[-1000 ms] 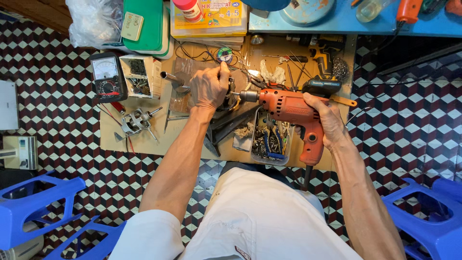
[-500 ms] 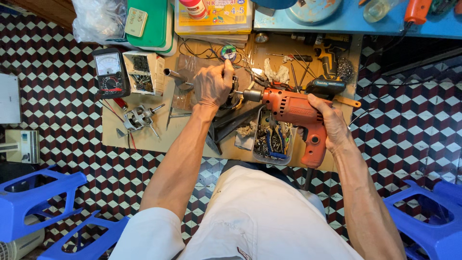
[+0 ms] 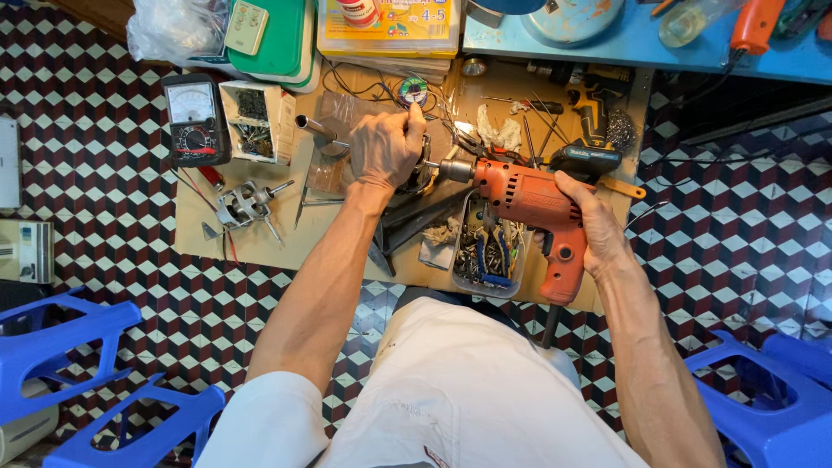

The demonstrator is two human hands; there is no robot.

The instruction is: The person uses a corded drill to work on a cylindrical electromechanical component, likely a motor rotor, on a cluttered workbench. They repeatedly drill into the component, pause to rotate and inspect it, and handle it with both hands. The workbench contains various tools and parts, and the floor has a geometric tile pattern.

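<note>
Drill: orange electric drill (image 3: 529, 204) lay across the low wooden board (image 3: 260, 247), chuck pointing to 9 o'clock.
Right hand (image 3: 598, 234): wrapped closed round the pistol grip.
Left hand (image 3: 386, 147): closed at the chuck end; what it pinched could not be told.
Handling: judged heavy, rigid, nose-weighted; best held by grip, steadied near chuck.

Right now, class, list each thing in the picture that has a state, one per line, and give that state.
Orange drill: lying sideways, gripped by right hand.
Left hand: closed at the drill's chuck.
Analogue meter: lying face up.
Clear plastic tub: open, filled with small tools.
</note>
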